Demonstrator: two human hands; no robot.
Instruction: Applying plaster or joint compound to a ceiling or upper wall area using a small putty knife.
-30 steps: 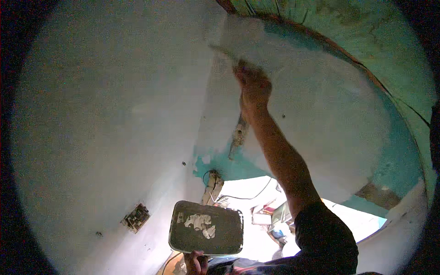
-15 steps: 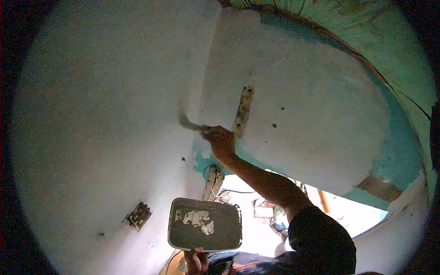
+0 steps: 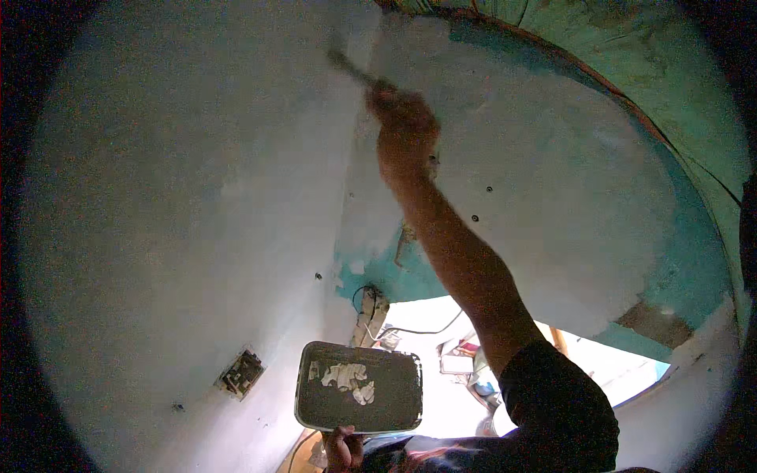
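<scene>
My right hand (image 3: pixel 404 122) is raised high against a white plastered wall (image 3: pixel 173 197) and grips a thin-handled flat tool (image 3: pixel 347 67) whose blade lies on the wall near the inner corner. My left hand (image 3: pixel 344 449), low in the view, holds up a dark rectangular mortar board (image 3: pixel 359 388) with a few white patches of plaster on it. The adjoining wall panel (image 3: pixel 552 181) is also white, with a teal strip (image 3: pixel 378 272) left bare along its lower edge.
An open electrical box (image 3: pixel 240 372) is set in the left wall. Cables (image 3: pixel 371 307) hang at the corner above a bright opening (image 3: pixel 441 370) with clutter below. A teal ceiling (image 3: pixel 631 55) curves overhead.
My right hand swept down to the corner at mid-height half a second ago, then rose again to the top of the wall. The board in my left hand stayed put.
</scene>
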